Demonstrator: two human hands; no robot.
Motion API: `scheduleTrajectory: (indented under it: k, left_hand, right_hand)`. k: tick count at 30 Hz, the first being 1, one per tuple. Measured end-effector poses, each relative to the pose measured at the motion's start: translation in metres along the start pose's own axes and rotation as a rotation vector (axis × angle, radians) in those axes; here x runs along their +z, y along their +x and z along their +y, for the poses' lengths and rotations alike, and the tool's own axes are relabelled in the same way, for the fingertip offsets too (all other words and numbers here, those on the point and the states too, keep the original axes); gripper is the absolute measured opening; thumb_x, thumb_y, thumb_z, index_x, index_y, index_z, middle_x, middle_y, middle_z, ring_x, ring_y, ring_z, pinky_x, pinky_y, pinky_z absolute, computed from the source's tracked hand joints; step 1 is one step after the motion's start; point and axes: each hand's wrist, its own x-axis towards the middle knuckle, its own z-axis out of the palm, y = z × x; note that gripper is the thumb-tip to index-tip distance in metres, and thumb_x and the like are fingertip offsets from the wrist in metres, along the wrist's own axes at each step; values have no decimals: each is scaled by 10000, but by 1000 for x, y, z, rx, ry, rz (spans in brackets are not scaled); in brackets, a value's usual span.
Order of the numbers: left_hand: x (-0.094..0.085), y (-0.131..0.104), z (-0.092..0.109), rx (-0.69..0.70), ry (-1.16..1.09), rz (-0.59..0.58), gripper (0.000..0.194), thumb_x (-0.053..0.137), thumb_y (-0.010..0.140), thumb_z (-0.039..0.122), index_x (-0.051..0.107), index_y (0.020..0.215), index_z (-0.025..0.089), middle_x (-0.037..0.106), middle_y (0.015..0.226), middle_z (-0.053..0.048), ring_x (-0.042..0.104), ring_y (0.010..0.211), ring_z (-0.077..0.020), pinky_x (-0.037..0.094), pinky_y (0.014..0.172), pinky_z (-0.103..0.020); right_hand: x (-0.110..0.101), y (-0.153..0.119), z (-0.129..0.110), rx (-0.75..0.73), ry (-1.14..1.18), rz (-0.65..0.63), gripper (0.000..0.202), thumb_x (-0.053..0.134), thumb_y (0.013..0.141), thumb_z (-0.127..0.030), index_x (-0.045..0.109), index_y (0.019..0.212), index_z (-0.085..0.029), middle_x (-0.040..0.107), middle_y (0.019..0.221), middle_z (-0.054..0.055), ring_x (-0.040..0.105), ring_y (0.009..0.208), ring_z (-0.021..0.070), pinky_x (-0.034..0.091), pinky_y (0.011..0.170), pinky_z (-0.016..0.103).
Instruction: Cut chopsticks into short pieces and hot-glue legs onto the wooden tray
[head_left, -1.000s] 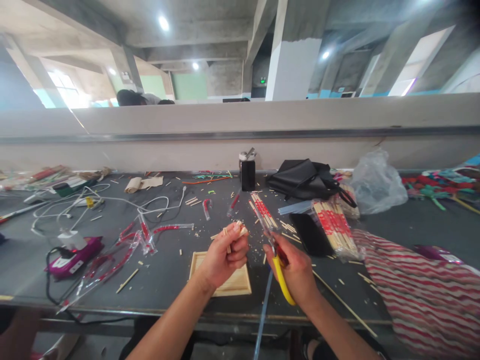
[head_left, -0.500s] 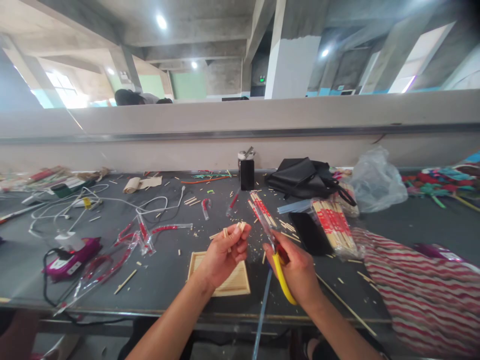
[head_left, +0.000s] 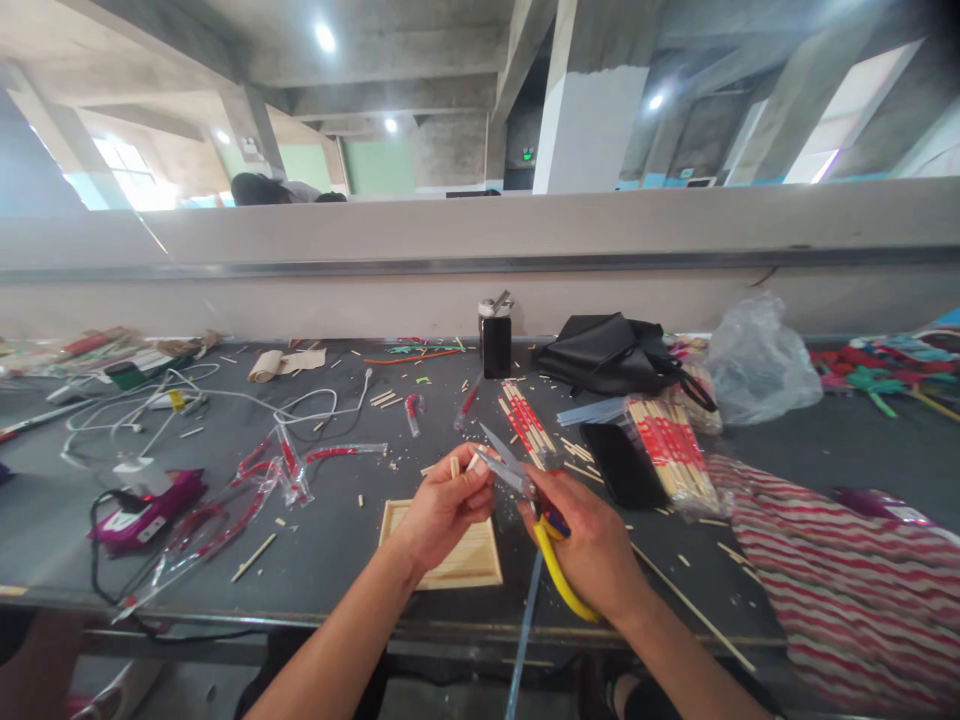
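Observation:
Between its thumb and fingers my left hand (head_left: 450,500) pinches short pieces of wooden stick (head_left: 455,466); how many is hidden. My right hand (head_left: 589,540) grips scissors (head_left: 559,570) with yellow handles. Their blades are parted, and the lower one reaches the stick pieces at my left fingertips. Below my left hand a shallow square tray made of wooden sticks (head_left: 480,560) lies on the dark table, partly covered by the hand and forearm. A clear bluish glue stick (head_left: 527,610) hangs over the table's front edge, below my right hand.
Wrapped chopsticks (head_left: 671,450), a phone (head_left: 622,465) and a striped cloth (head_left: 817,580) lie at right. Behind them are a black bag (head_left: 615,350) and a plastic bag (head_left: 757,365). Cables, a purple power strip (head_left: 150,510) and red-filled clear tubes (head_left: 289,465) spread at left. Stick scraps litter the table.
The scissors have swung left, from pointing up and away to the sticks at my left fingertips, and their blades have parted. My left hand stays nearly in place.

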Motion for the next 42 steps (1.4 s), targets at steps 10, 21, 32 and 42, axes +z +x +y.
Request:
scheduleTrajectory:
  k: [10, 21, 32, 42]
  left_hand:
    - [0, 2, -5, 46, 116, -6, 133, 670, 809, 247, 588, 871, 162, 326, 597, 64, 258, 518, -54, 162, 477, -218]
    - [4, 1, -4, 71, 159, 14, 212, 709, 768, 301, 568, 856, 169, 356, 587, 70, 262, 503, -54, 170, 478, -222]
    - [10, -1, -7, 170, 281, 84, 231, 688, 784, 346, 549, 817, 164, 363, 639, 58, 275, 530, -55, 200, 483, -204]
    - [11, 3, -9, 145, 128, 73, 234, 697, 771, 329, 529, 781, 167, 344, 625, 55, 298, 556, -74, 230, 503, -212]
  right_hand:
    - [-3, 1, -2, -5, -25, -24, 452, 561, 844, -129, 505, 1278, -241, 601, 916, 34, 568, 892, 224, 478, 808, 354]
    - [-6, 3, -2, -23, 6, -32, 434, 540, 835, -110, 530, 1255, -218, 591, 904, 49, 563, 885, 232, 487, 819, 389]
    - [-4, -1, -2, -20, 54, 22, 426, 488, 822, -102, 552, 1229, -212, 649, 965, 72, 631, 864, 217, 538, 804, 369]
    - [4, -1, -2, 35, 72, 38, 350, 520, 843, -161, 583, 1183, -218, 666, 893, 32, 637, 730, 173, 531, 675, 287]
